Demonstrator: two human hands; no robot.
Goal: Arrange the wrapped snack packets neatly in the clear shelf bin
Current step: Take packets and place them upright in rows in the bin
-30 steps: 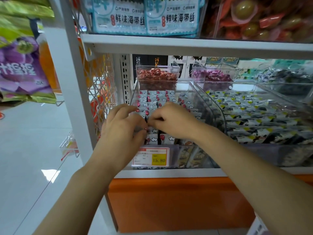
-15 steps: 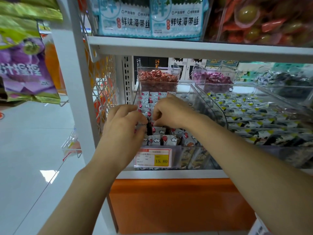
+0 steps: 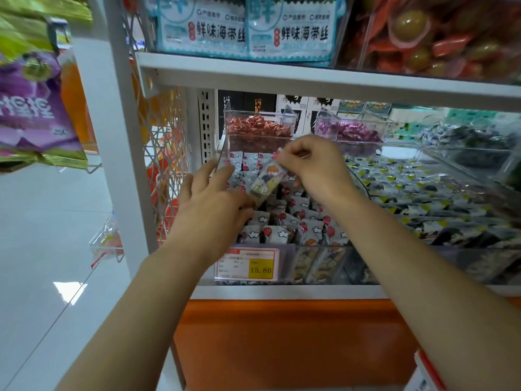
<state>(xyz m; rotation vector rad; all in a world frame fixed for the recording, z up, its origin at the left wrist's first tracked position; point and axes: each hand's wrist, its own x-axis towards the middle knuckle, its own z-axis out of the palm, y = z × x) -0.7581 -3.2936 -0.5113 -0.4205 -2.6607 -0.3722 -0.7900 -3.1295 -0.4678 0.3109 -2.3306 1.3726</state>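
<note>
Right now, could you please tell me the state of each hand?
Left hand: open, fingers straight, over the stacked packets.
Right hand: holding one snack packet, pinched at its top end.

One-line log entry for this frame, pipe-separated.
stage: arranging | right hand: pinches one packet, tilted, above clear bin | left hand: open, over packet rows
</note>
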